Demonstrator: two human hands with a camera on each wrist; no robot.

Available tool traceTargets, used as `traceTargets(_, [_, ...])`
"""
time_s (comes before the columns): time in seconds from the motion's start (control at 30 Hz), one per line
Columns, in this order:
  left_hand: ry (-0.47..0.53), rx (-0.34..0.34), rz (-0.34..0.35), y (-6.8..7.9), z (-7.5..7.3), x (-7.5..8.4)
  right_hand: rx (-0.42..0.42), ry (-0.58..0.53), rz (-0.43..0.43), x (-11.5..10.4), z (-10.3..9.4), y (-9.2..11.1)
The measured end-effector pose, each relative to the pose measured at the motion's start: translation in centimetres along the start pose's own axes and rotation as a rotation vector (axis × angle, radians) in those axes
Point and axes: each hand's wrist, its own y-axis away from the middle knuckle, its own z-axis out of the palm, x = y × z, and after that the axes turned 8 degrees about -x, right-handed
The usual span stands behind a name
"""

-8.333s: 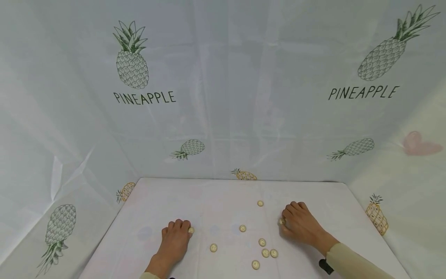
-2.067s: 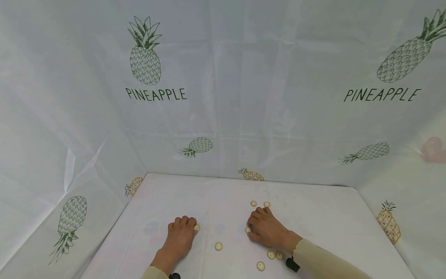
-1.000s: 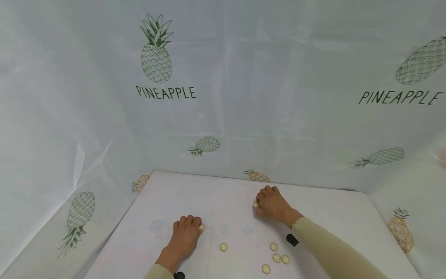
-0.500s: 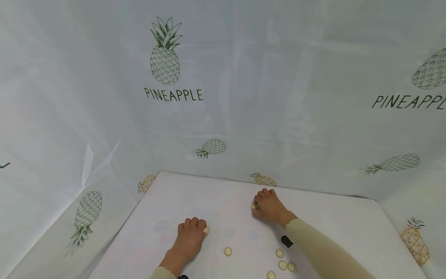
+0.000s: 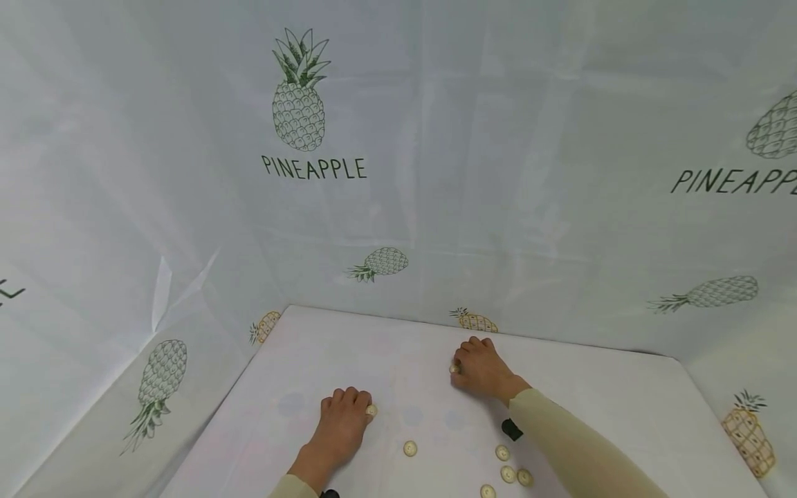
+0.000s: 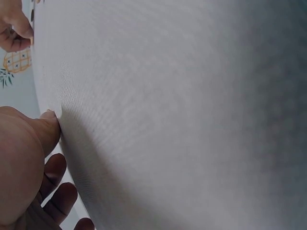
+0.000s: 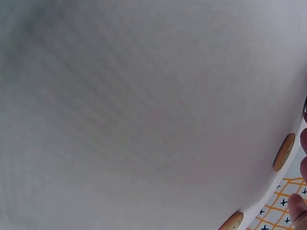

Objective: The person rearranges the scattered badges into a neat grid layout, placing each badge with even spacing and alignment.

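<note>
My left hand (image 5: 340, 425) rests on the white table with its fingers bent. It pinches a small, pale, button-like wooden disc (image 5: 371, 410) at its right side. The left wrist view shows the thumb (image 6: 47, 128) against the cloth, with that disc not clearly visible. Near the table's back edge, my right hand (image 5: 479, 368) is curled and pinches another wooden disc (image 5: 454, 369) between thumb and fingers. One loose disc (image 5: 409, 448) lies to the right of the left hand. In the right wrist view, two discs (image 7: 284, 152) lie flat near fingers (image 7: 303, 139) cut by the frame edge.
Several more wooden discs (image 5: 508, 474) lie loosely grouped at the front, left of the right sleeve (image 5: 579, 443). The white table (image 5: 598, 387) is enclosed behind and at the sides by pineapple-print sheets (image 5: 498, 173). A black wrist device (image 5: 512, 429) sits under the right forearm.
The right hand has gone from the right side via the middle to the back. A disc is gone from the middle; those at the back are out of sight. The left hand keeps its disc.
</note>
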Motion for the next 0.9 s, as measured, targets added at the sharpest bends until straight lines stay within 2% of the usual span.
traceTargets(0.5, [0.004, 0.000, 0.002, 0.1, -0.2, 0.2, 0.032, -0.016, 0.008, -0.1, 0.1, 0.6])
traceTargets(0.7, [0.011, -0.002, 0.004, 0.1, -0.1, 0.3, 0.061, 0.015, -0.016, 0.2, -1.0, 2.3])
traceTargets(0.9, [0.025, -0.012, -0.006, -0.1, 0.5, -0.3, 0.131, 0.046, -0.021, 0.8, -1.8, 4.9])
